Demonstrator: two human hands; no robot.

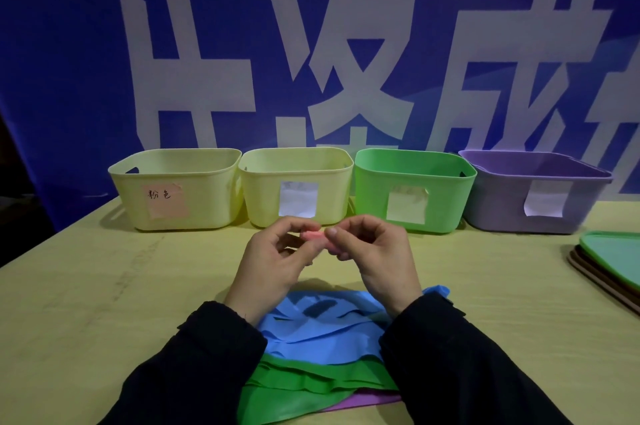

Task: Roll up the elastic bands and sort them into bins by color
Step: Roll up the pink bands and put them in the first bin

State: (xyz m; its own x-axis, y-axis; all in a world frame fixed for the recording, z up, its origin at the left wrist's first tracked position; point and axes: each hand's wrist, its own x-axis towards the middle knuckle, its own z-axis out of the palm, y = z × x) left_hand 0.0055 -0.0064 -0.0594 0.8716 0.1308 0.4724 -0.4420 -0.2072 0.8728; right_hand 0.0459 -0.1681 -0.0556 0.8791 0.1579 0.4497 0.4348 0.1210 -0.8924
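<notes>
Elastic bands (322,348) on yellow table (104,303)

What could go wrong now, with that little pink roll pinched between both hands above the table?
The small pink rolled elastic band is held only by the fingertips of the left hand and right hand, so it may spring open or drop. Two near-identical pale yellow plastic bins stand side by side; only the leftmost pale yellow bin has a pink note, so it might land in the second pale yellow bin.

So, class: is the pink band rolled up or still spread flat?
Rolled up: the pink band is a small tight wad pinched between the left hand and right hand.
</notes>
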